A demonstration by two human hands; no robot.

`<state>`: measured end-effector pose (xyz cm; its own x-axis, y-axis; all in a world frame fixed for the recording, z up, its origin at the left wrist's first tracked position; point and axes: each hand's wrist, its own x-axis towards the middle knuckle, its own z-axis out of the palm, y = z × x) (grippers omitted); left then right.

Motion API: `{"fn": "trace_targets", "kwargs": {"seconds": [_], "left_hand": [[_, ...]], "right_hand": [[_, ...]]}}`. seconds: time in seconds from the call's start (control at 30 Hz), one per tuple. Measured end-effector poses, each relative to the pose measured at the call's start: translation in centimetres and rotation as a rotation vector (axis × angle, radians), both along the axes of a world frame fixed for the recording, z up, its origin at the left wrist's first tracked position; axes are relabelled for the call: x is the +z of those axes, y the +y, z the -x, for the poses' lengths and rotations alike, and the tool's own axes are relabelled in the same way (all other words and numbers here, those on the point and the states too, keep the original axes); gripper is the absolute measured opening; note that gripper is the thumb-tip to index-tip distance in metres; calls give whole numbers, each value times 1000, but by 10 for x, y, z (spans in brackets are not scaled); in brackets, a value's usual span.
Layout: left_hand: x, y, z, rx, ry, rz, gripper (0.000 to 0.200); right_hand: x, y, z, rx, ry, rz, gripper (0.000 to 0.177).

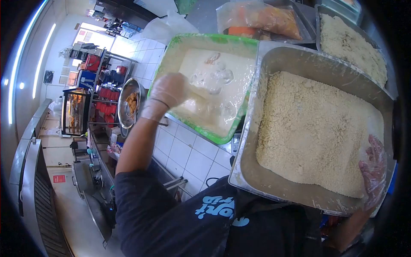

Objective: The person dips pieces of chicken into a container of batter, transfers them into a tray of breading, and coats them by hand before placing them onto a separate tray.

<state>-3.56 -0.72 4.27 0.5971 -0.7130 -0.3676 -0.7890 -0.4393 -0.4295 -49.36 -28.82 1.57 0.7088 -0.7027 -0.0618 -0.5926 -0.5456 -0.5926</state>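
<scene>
My left hand (pixel 172 89), in a clear plastic glove with a dark band at the wrist, hangs over a green-rimmed tub (pixel 182 39) of runny white batter (pixel 231 96). Its fingers are curled down, and a pale, batter-coated shape (pixel 198 93) shows beside them; I cannot make out what it is. Lumps poke through the batter's surface. At the right end of a deep metal tray (pixel 295 52) of crumbly flour (pixel 312 132) rests my right hand (pixel 373 165), also gloved and dusted with flour. Its fingers are apart, touching the flour near the tray wall.
Behind the tubs lie a bag of orange-brown food (pixel 278 21) on a tray and a second tray of flour (pixel 349 47). To the left stand a metal bowl (pixel 130 103) with fried pieces and a lit glass display case (pixel 76 112). White floor tiles (pixel 188 156) show below the tub.
</scene>
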Motion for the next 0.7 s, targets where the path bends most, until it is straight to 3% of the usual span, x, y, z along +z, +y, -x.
{"fn": "trace_targets", "kwargs": {"seconds": [0.03, 0.17, 0.23, 0.27, 0.37, 0.43, 0.5, 0.57, 0.63, 0.7], "left_hand": [[8, 2, -8, 60, -53, -10, 26], [26, 24, -31, -116, -177, -94, 28], [17, 35, -47, -122, -214, -124, 29], [-2, 50, -74, -14, -234, -172, 29], [-35, 87, -133, -164, -174, -249, 29], [-95, 145, -215, -270, 8, -44, 30], [-132, 167, -246, -296, 127, 274, 30], [-141, 149, -222, -310, 135, 375, 29], [-135, 110, -184, -181, 215, 318, 28], [-115, 73, -157, 94, 362, 102, 27]], "right_hand": [[-1, -1, 1, 8, 5, -2, 66], [-6, -5, 7, 9, -39, -1, 67], [-7, -4, 5, -5, -57, -8, 67], [-3, -2, 3, -12, -48, -15, 68], [1, -3, 3, -21, 5, -77, 72], [0, -5, 6, -7, 7, -80, 72], [-7, -6, 7, 24, -33, -33, 68], [-12, -7, 9, 7, -56, -64, 69], [-6, -7, 7, -7, 11, -93, 70], [9, -5, 0, -15, 169, -120, 73]]}}
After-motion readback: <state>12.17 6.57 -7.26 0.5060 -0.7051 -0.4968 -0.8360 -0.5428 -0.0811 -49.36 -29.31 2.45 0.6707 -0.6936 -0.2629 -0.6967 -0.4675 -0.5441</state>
